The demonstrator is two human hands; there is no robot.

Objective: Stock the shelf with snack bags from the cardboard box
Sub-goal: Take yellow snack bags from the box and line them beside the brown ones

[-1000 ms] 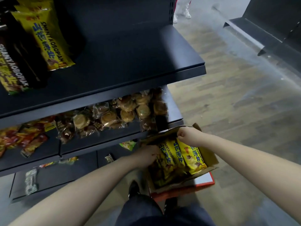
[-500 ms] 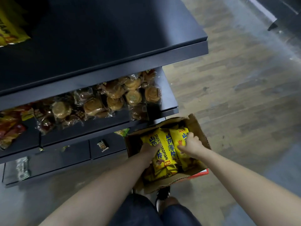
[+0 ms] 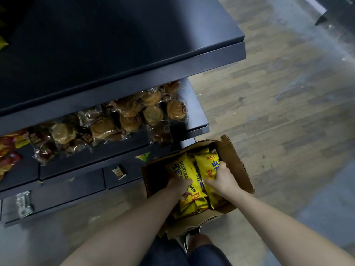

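Observation:
An open cardboard box (image 3: 237,166) stands on the floor beside the dark shelf unit (image 3: 134,60). Several yellow snack bags (image 3: 189,175) with blue lettering fill it. My left hand (image 3: 179,184) grips the left yellow bag inside the box. On the right, a second yellow bag (image 3: 210,166) sits in the grasp of my right hand (image 3: 222,179). Both forearms reach down into the box from the bottom of the view. The wide top shelf board is bare across most of its surface.
The middle shelf holds clear packs of round pastries (image 3: 126,120) and red and yellow packets (image 3: 9,150) at the far left. Small wrapped items (image 3: 119,171) lie on the lowest shelf. Wooden floor (image 3: 288,93) spreads to the right; my shoe (image 3: 189,239) shows below the box.
The view has tilted down, and the yellow bags on the top shelf have slid out of sight. Both hands have gone deeper into the box and closed on bags.

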